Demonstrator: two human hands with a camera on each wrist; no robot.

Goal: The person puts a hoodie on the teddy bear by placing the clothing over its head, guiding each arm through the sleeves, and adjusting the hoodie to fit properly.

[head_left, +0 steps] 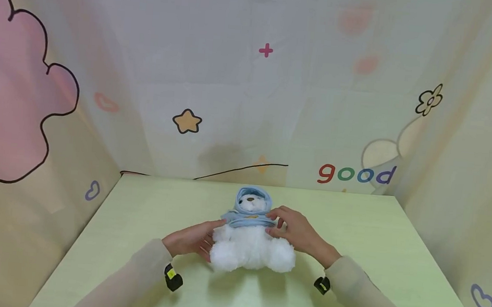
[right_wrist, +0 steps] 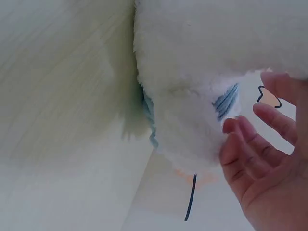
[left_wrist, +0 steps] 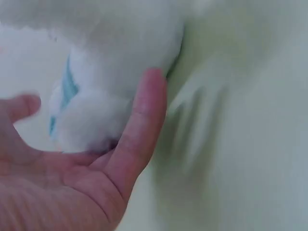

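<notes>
A white plush bear (head_left: 247,247) in a light-blue hooded top (head_left: 251,219) sits on the table, facing the head camera. My left hand (head_left: 193,238) is at its side on the left, fingers extended; in the left wrist view a finger of the left hand (left_wrist: 67,178) lies along the white fur (left_wrist: 115,57). On the other side, my right hand (head_left: 302,232) has its thumb and fingers apart beside the top's hem. The right wrist view shows the right hand (right_wrist: 269,168) with loosely bent fingertips against the bear's arm (right_wrist: 187,130).
The pale green table (head_left: 137,207) meets a patterned cloth backdrop (head_left: 234,85) behind the bear, with cloth also at both sides. Black bands with yellow marks hang below both wrists, the left band (head_left: 173,278) and the right band (head_left: 322,285).
</notes>
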